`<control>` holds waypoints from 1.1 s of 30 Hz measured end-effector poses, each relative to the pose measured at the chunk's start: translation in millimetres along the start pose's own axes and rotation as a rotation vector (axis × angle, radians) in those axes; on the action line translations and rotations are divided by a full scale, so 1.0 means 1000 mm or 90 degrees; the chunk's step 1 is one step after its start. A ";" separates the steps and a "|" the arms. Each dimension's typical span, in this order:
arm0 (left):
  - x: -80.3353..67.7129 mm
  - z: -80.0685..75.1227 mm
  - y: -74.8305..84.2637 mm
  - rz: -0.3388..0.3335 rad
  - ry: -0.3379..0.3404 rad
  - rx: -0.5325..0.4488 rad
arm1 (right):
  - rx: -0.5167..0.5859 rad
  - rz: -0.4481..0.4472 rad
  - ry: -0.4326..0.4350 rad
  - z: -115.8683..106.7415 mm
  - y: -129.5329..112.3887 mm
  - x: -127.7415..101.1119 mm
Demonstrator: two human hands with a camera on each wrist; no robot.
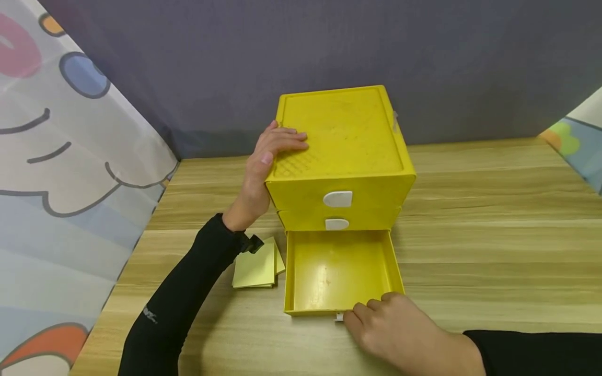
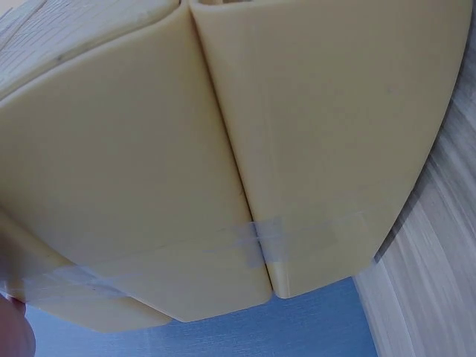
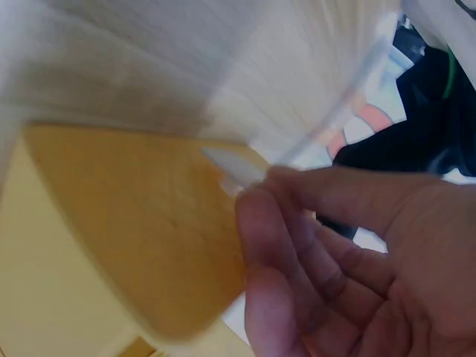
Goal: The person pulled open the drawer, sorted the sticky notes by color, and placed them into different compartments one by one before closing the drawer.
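Observation:
A yellow drawer cabinet (image 1: 343, 136) stands on the table, its bottom drawer (image 1: 338, 271) pulled out with a bare floor. Both upper drawers are closed, each with a white tab handle (image 1: 337, 199). My left hand (image 1: 263, 169) rests over the cabinet's left top edge, fingers extended on the top. In the left wrist view, clear tape (image 2: 260, 242) crosses the cabinet's side panel (image 2: 141, 156). Down at the drawer front, my right hand (image 1: 400, 329) pinches the bottom drawer's white handle (image 3: 236, 166) between thumb and fingers.
Pale yellow sticky note pads (image 1: 254, 266) lie on the wooden table (image 1: 494, 235), left of the open drawer. Behind the cabinet rises a dark grey panel (image 1: 282, 52). A cartoon-printed sheet (image 1: 70, 219) borders the left side.

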State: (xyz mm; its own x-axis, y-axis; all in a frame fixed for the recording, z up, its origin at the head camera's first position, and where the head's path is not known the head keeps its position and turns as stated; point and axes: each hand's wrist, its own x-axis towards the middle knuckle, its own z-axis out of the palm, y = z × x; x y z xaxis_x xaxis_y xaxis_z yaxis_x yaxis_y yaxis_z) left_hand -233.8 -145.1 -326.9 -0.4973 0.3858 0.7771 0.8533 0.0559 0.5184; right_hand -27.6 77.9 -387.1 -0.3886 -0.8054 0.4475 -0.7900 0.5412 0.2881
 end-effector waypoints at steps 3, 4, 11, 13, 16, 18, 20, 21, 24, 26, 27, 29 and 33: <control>0.000 -0.001 0.000 -0.002 -0.003 0.001 | 0.044 0.011 -0.009 -0.008 0.004 0.015; 0.001 -0.002 0.001 -0.001 -0.004 0.004 | 0.064 0.012 -0.012 -0.010 0.007 0.023; 0.001 -0.011 0.004 -0.008 -0.027 0.032 | 0.173 0.001 -0.152 -0.005 0.030 0.097; 0.001 -0.013 0.004 -0.006 -0.048 0.050 | 0.177 -0.002 -0.194 0.001 0.033 0.116; 0.004 -0.014 0.005 0.001 -0.086 0.075 | 0.165 -0.009 -0.245 0.012 0.033 0.136; 0.007 -0.014 0.005 0.004 -0.108 0.084 | 0.152 -0.001 -0.284 0.021 0.032 0.144; 0.009 -0.012 0.005 0.004 -0.123 0.084 | 0.132 0.009 -0.337 0.030 0.031 0.151; 0.009 -0.011 0.005 0.003 -0.128 0.083 | 0.123 0.013 -0.364 0.034 0.030 0.153; 0.011 -0.008 0.004 0.009 -0.135 0.083 | 0.092 0.017 -0.424 0.044 0.026 0.160; 0.011 -0.007 0.003 0.019 -0.129 0.084 | 0.077 0.015 -0.451 0.049 0.023 0.164; 0.011 -0.007 0.003 0.025 -0.124 0.086 | 0.072 0.015 -0.463 0.051 0.022 0.167; 0.010 -0.008 0.002 0.036 -0.111 0.090 | 0.070 0.018 -0.483 0.055 0.020 0.172; 0.009 -0.013 0.001 0.045 -0.094 0.101 | 0.076 0.023 -0.510 0.062 0.016 0.179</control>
State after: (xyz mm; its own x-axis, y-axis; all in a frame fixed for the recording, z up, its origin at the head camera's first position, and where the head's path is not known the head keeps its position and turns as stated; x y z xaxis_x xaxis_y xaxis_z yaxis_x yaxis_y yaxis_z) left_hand -239.4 -153.8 -314.2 -0.4174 0.5241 0.7424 0.9048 0.1632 0.3934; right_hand -139.5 -72.7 -354.2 -0.6010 -0.7408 -0.3000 -0.7979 0.5777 0.1721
